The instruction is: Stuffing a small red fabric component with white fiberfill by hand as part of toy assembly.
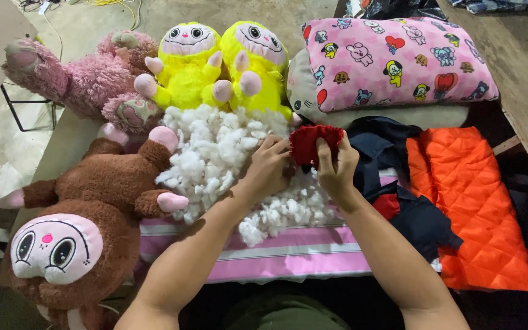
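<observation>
Four plush toys are counted: one brown [87, 214], one pink [87, 76], two yellow [218, 61]. White stuffing [215, 153] is heaped centrally. A small red fuzzy fabric piece [310, 142] is grasped by the left hand [270, 165] and right hand [337, 165], above the stuffing.

A small red fleecy fabric piece [314, 144] was held upright above a loose heap of white stuffing [227, 165], which lay spread on the pink striped cloth [288, 253]

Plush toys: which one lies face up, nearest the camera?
The brown plush, at the left beside the left hand's forearm. The two yellow ones and the pink one lie farther back.
</observation>
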